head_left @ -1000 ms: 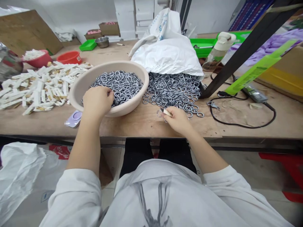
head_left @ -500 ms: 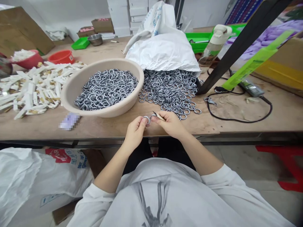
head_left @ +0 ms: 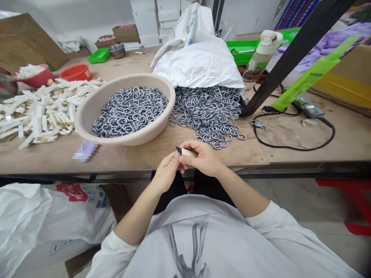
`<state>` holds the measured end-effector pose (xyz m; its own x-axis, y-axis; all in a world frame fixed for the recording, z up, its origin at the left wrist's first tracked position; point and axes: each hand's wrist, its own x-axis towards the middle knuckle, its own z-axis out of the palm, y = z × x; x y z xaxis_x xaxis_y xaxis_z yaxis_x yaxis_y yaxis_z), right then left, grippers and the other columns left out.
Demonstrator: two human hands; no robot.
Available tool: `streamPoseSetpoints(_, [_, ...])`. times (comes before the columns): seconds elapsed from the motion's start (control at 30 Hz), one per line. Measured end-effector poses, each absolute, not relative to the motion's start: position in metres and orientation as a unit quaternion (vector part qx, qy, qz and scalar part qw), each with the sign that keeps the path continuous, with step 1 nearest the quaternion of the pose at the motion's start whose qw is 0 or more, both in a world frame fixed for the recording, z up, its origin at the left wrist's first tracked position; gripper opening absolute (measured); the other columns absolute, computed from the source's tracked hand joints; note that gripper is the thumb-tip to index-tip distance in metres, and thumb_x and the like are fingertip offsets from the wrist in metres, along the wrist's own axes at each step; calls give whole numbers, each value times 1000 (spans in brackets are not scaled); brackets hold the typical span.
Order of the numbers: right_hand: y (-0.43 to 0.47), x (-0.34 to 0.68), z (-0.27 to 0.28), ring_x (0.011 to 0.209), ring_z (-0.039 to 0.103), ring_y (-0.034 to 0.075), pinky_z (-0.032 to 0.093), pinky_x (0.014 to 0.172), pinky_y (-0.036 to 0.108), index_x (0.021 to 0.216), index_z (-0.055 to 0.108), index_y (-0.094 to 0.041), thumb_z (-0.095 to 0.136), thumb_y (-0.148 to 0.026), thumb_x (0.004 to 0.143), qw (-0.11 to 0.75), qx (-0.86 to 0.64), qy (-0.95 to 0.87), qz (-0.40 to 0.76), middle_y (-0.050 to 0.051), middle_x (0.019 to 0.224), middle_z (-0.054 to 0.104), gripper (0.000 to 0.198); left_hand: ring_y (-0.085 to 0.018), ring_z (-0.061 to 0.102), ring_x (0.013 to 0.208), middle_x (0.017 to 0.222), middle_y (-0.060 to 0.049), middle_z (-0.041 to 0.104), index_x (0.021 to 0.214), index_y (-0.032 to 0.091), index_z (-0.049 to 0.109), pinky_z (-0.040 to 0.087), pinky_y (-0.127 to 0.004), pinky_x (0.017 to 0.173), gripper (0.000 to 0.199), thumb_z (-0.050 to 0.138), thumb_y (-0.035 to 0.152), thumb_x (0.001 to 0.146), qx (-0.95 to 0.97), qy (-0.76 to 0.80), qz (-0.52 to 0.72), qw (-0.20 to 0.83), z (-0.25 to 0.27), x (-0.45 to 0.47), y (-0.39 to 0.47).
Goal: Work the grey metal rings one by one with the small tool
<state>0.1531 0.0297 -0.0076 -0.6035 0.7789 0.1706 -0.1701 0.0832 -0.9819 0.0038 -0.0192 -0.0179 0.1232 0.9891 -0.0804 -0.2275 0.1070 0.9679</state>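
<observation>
Just over the table's front edge, my left hand (head_left: 167, 170) and my right hand (head_left: 203, 156) meet, fingertips together. Across my right hand lies a small knife (head_left: 188, 153) with a cream handle and a dark pointed blade aimed left, gripped between thumb and fingers. My left hand is closed in a pinch; the grey ring seen there earlier is now hidden by the fingers. Beyond the hands, loose grey rings (head_left: 207, 116) spill from a white sack (head_left: 199, 63). To their left, a beige basin (head_left: 127, 142) holds many more grey rings.
White strips (head_left: 43, 112) lie heaped at the left, near a red bowl (head_left: 75, 72). A purple packet (head_left: 85, 150) is by the front edge. On the right are a slanted black post (head_left: 278, 69), a black cable (head_left: 295, 148) and a bottle (head_left: 262, 54).
My hands have come together and slightly lower. The knife has swung to lie across the right fingers, its tip at the left fingertips. The ring has gone from sight.
</observation>
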Motion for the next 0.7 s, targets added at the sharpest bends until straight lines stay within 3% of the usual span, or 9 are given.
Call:
streamPoseSetpoints(0.1, [26, 150, -11, 54, 60, 14, 49, 55, 28, 94, 58, -20, 70, -55, 83, 415, -256, -600, 634, -3, 67, 61, 39, -11, 45, 57, 63, 1, 51, 70, 17, 54, 39, -24, 55, 44, 66, 58, 82, 403, 411, 528, 625, -14, 12, -22])
streamPoseSetpoints(0.2, [25, 158, -7, 61, 55, 13, 43, 60, 27, 84, 58, -20, 51, -60, 94, 455, -317, -663, 504, -2, 69, 58, 41, -10, 41, 55, 60, 2, 46, 67, 18, 49, 36, -23, 54, 45, 65, 56, 84, 390, 390, 545, 631, -8, 16, -23])
streamPoseSetpoints(0.3, [18, 167, 1, 64, 50, 13, 35, 61, 27, 76, 57, -19, 40, -53, 101, 415, -339, -772, 341, 0, 69, 56, 45, -9, 41, 54, 59, 3, 46, 66, 18, 49, 36, -22, 54, 45, 68, 55, 82, 374, 391, 554, 632, -2, 17, -22])
streamPoseSetpoints(0.4, [9, 170, 7, 64, 49, 13, 31, 60, 27, 73, 58, -19, 37, -50, 102, 359, -315, -841, 254, 1, 68, 55, 47, -8, 41, 55, 61, 3, 48, 68, 17, 51, 37, -21, 53, 46, 75, 56, 74, 344, 408, 559, 635, 2, 17, -21])
streamPoseSetpoints(0.57, [7, 167, 8, 62, 46, 13, 27, 59, 27, 68, 54, -19, 39, -47, 101, 343, -309, -864, 201, 0, 65, 53, 46, -8, 39, 54, 62, 4, 46, 69, 18, 49, 36, -20, 53, 47, 76, 56, 73, 337, 412, 557, 637, 0, 17, -20])
streamPoseSetpoints(0.7, [27, 173, -3, 59, 46, 12, 27, 58, 25, 67, 51, -20, 34, -51, 102, 337, -382, -828, 233, -2, 60, 50, 50, -10, 42, 54, 59, 1, 48, 66, 18, 51, 36, -24, 55, 48, 62, 60, 84, 463, 387, 472, 643, 1, 14, -29])
